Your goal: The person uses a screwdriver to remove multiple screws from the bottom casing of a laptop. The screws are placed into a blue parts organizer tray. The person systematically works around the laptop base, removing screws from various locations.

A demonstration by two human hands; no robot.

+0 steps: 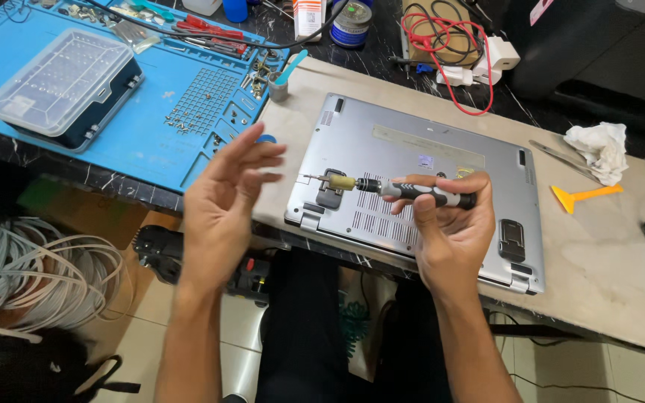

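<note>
**Over the laptop: a slim screwdriver held level**

Above the upturned laptop [419, 186], the precision screwdriver [404, 190] lies level in the right hand [446, 235], its fine bit pointing left toward the open left hand [225, 198]. The right fingers [423, 213] are closed round the dark ribbed handle with its pale bands, thumb underneath. The left hand holds nothing, its fingers spread and slightly curled, just beside the bit tip without touching it.

The tool looks light and stiff, and the ribbing should give a sure grip; the handle's middle is the place to hold it. The thin bit seems the weak part: easy to bend or let slip, and best kept off the case. The brass-coloured collar looks smooth and would turn in the fingertips.

The laptop lies base up on a pale bench [621, 261], its silver shell probably easy to scratch. Left of it, a blue work mat [158, 142] carries loose screws [188, 119] and a clear-lidded bit case [65, 82]. To the right lie an orange scraper [580, 195] and a crumpled white tissue [599, 148].
</note>
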